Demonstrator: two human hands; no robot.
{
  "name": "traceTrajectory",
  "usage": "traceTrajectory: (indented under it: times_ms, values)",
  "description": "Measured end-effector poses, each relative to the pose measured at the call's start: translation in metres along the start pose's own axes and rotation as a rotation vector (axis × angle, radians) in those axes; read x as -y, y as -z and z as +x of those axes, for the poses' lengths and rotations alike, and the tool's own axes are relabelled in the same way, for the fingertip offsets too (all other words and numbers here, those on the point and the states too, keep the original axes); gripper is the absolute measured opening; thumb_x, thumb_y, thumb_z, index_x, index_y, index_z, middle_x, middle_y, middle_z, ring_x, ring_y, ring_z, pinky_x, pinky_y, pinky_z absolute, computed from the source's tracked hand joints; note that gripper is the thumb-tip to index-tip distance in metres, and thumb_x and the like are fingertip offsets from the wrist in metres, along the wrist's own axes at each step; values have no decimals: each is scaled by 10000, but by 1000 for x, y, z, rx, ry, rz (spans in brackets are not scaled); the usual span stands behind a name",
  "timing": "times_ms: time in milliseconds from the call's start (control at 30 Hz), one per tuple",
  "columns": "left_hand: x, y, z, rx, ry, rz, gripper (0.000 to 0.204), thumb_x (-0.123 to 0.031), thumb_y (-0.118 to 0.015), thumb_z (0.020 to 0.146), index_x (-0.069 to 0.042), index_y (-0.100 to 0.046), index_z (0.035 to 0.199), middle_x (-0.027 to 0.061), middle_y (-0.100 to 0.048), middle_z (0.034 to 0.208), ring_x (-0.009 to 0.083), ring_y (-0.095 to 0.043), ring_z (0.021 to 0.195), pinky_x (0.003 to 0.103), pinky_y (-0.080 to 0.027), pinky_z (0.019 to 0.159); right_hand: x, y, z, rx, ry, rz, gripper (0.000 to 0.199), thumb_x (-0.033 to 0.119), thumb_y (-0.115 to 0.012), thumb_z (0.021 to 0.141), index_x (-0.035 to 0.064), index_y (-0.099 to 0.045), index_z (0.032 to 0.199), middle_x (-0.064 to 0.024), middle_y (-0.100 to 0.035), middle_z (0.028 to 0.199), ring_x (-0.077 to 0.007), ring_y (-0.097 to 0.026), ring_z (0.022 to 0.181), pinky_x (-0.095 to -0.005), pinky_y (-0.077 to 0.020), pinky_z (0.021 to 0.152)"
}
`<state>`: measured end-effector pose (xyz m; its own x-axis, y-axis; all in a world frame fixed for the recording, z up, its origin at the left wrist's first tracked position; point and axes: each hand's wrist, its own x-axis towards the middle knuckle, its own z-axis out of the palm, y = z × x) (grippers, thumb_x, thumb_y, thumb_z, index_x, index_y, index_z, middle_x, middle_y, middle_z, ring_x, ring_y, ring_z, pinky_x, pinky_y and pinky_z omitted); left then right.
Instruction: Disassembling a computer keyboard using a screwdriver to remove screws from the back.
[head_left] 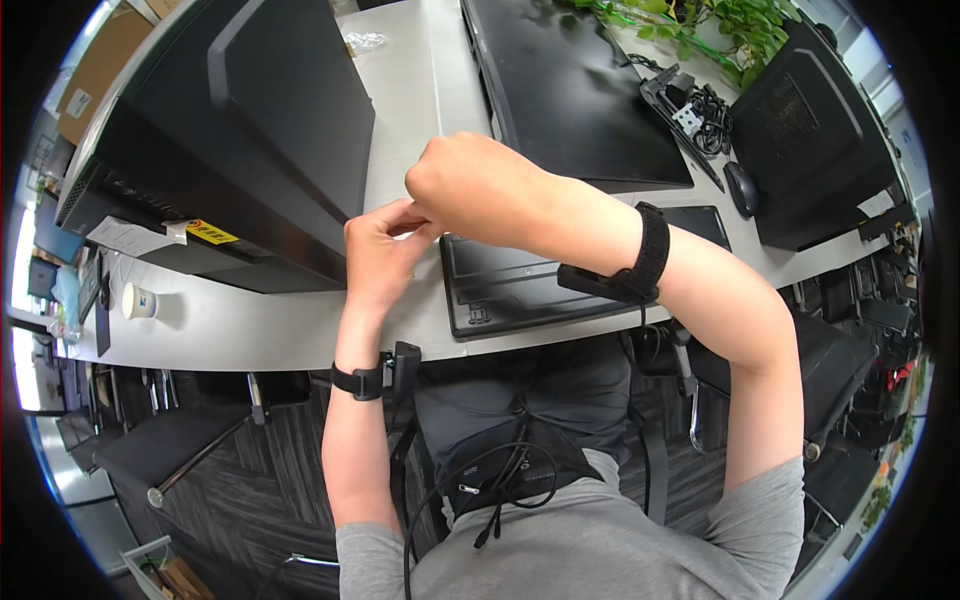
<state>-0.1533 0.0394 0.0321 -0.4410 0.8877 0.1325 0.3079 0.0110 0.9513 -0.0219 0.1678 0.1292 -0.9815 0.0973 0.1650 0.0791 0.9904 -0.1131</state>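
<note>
My hands meet over the desk, between a tall black computer tower [300, 130] on the left and an upturned black keyboard [530, 285]. My left hand [380, 255] is closed, thumb and forefinger brought together in a pinch against the fingers of the other hand. Curled into a fist, my right hand [455, 180] crosses over from the right, knuckles upward. Its fingertips are hidden behind the hand, and anything held between the two hands is too small or covered to make out. The keyboard lies underside up just below my right forearm.
A large flat black case [590, 100] lies beyond the keyboard. Farther right are a bundle of black cables [708, 120], a black mouse [741, 189] and another black tower [820, 140]. A paper cup [139, 301] stands at the left. Leafy plants [740, 35] are at the back.
</note>
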Motion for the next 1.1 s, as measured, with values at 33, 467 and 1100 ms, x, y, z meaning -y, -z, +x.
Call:
traceTrajectory:
  times_ms: [33, 467, 1100]
  values:
    - [0, -2, 0, 3, 1, 5, 160, -27, -798, 917, 8, -812, 1073, 89, -833, 976, 142, -776, 941, 302, -585, 889, -1, 0, 0, -28, 50, -23, 74, -1, -765, 761, -48, -717, 729, -208, -716, 749, -396, -731, 695, -436, -602, 651]
    - [6, 0, -1, 17, -10, -18, 148, -31, -818, 917, 5, -801, 1060, 79, -826, 972, 144, -767, 942, 322, -578, 935, 0, 6, 3, -23, 192, 59, 28, -7, -760, 764, -22, -741, 778, -175, -727, 806, -369, -742, 740, -419, -604, 660]
    - [2, 1, -2, 3, 79, -66, 165, -31, -819, 910, 0, -797, 1071, 58, -817, 959, 126, -759, 944, 313, -580, 892, 5, 8, 3, 68, 104, 48, 39, 7, -756, 777, -26, -748, 796, -191, -723, 831, -379, -742, 745, -429, -607, 673]
